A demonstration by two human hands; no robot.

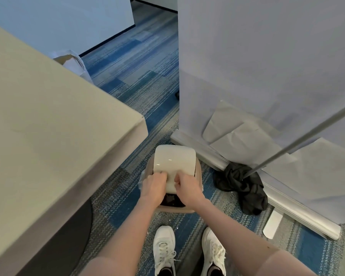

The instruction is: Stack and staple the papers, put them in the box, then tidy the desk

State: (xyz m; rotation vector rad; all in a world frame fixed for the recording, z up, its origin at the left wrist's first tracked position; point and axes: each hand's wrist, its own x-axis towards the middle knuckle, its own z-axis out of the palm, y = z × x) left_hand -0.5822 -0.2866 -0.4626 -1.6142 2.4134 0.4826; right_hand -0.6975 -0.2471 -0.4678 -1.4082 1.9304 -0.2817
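A small beige waste bin (175, 211) stands on the carpet just ahead of my feet. Its white curved lid (174, 162) is tilted, and the dark inside (171, 200) shows below my hands. My left hand (153, 188) and my right hand (187, 188) are side by side at the lid's near edge, with fingers curled onto the white surface. Whether anything small is held under the fingers is hidden. No papers, stapler or box are in view.
The desk (48, 116) under a beige cover fills the left side. A grey partition (267, 56) stands on the right, with a black cloth (243, 188) and a metal pole (287, 148) at its foot. A white bag (74, 62) sits behind the desk.
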